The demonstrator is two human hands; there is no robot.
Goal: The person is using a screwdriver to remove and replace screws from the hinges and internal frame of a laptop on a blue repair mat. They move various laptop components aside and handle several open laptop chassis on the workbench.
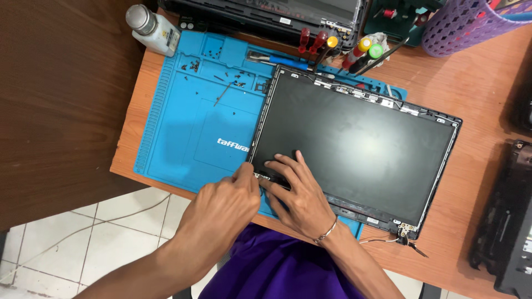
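A laptop screen lid [360, 138], dark panel up and with no bezel, lies tilted across a blue silicone work mat [188, 127] on a wooden desk [465, 88]. My left hand [221, 205] is curled at the lid's near-left corner, its fingertips pinched on the frame edge; what lies under them is hidden. My right hand [299, 194], with a thin bracelet at the wrist, rests beside it. Its fingers are spread flat on the panel's lower-left area.
Several small screws [195, 65] lie in the mat's trays, and a thin rod [223, 94] lies on the mat. Screwdrivers [360, 52] and a white bottle [152, 27] lie at the back. A purple basket [471, 25] stands back right. Dark laptop parts sit behind [266, 14] and at the right [507, 221]. A loose cable [404, 241] trails from the near-right hinge.
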